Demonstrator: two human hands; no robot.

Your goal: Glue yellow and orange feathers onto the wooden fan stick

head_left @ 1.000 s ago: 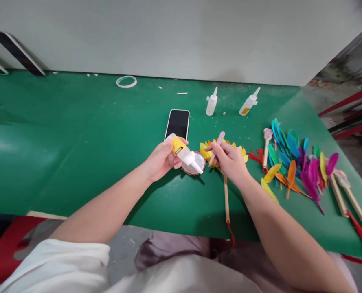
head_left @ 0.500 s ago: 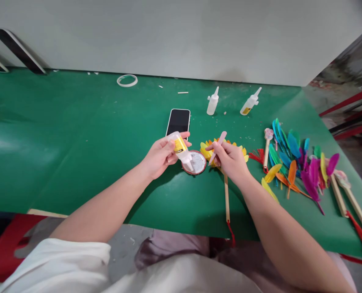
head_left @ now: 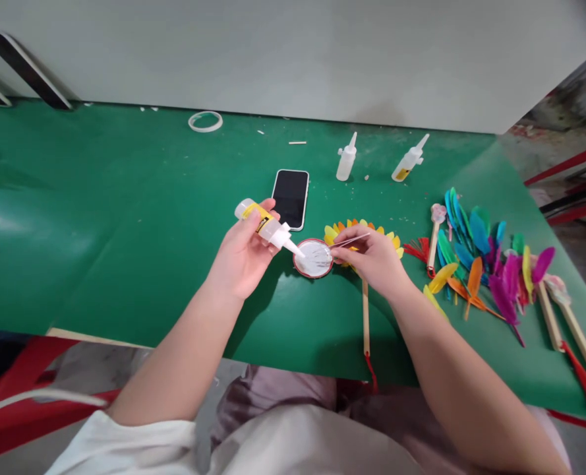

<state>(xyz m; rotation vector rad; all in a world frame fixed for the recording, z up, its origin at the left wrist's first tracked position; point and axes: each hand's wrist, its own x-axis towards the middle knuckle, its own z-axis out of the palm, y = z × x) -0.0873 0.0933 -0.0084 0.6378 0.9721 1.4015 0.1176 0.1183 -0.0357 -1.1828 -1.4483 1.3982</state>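
Note:
My left hand [head_left: 243, 254] is wrapped round a clear glue bottle [head_left: 265, 224] with a yellow label. The bottle is tilted, and its nozzle points down at the left part of a round white disc [head_left: 314, 259] with a red rim. In my right hand [head_left: 369, 254] a thin flat stick [head_left: 351, 241] is pinched, seen nearly edge-on, low by the disc's right side. Whether the stick touches the disc I cannot tell. Partly hidden behind that hand lies a fan ringed with yellow and orange feathers [head_left: 389, 239]; its wooden handle [head_left: 366, 316] ends in a red tassel.
A phone [head_left: 291, 199] lies just behind the disc. Two more glue bottles [head_left: 346, 157] stand further back, near a roll of tape [head_left: 205, 121]. Coloured feathers [head_left: 507, 284] and wooden-handled pieces [head_left: 577, 330] are heaped at the right on the green table [head_left: 139, 264].
My left hand has drawn back left with the glue bottle, which now leans flatter over the disc. My right hand has lowered the stick from upright to nearly level, toward the disc.

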